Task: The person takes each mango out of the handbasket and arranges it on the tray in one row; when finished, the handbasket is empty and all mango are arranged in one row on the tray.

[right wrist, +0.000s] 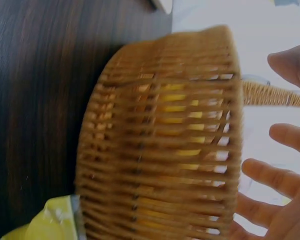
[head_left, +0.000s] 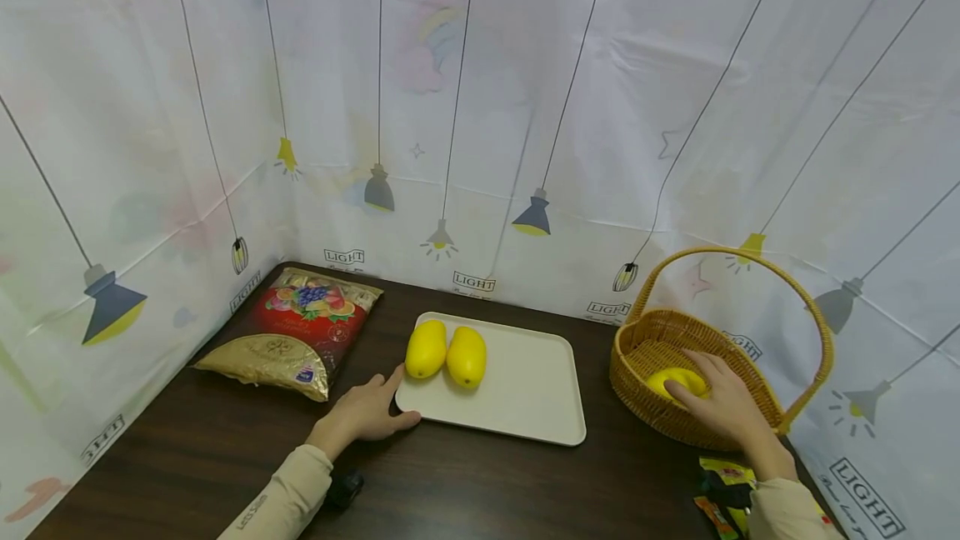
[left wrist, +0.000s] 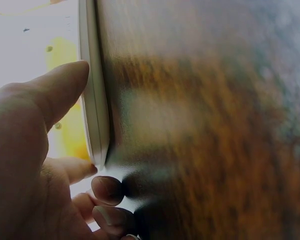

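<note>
My left hand [head_left: 367,411] touches the front left corner of a cream tray [head_left: 525,386], thumb at the front edge and forefinger at the left side. In the left wrist view the thumb [left wrist: 65,90] lies against the tray's rim [left wrist: 92,100]. Two smooth yellow mango-like fruits [head_left: 426,349] lie side by side on the tray's left part. Over a wicker basket [head_left: 652,419] at the right, my right hand [head_left: 723,402] reaches in with spread fingers. Another yellow fruit [head_left: 675,380] sits in the basket, partly hidden by that hand; no grip on it shows.
A red and gold fruit-printed bag [head_left: 300,327] lies at the back left. The basket's tall handle [head_left: 750,252] arches over it. Yellow-green packets [head_left: 723,482] lie in front of the basket, partly behind the right sleeve. A small black object [head_left: 345,488] is beside the left sleeve.
</note>
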A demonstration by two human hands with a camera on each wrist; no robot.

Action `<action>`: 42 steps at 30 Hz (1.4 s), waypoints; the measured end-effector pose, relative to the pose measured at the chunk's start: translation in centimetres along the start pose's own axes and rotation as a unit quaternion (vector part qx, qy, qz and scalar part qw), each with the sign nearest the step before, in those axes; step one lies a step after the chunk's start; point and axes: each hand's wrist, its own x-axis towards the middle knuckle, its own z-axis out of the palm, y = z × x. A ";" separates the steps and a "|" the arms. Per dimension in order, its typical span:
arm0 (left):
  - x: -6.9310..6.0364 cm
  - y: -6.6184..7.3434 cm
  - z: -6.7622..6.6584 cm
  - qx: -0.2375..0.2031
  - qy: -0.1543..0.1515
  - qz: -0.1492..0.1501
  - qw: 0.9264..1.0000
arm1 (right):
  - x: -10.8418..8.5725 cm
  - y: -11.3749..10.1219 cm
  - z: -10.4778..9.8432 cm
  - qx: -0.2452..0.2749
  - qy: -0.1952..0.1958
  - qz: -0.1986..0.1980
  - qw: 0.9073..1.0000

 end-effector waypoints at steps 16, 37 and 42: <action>0.0 -0.1 -0.1 0.003 0.002 -0.001 1.000 | 0.4 2.1 0.5 -0.025 -0.048 0.041 0.998; 0.1 -0.2 0.1 0.002 0.001 -0.001 1.000 | 2.4 3.4 1.5 -0.041 -0.103 0.071 0.991; 0.1 -0.1 0.1 -0.002 0.001 -0.001 1.000 | 2.8 3.7 1.4 -0.057 -0.127 0.078 0.987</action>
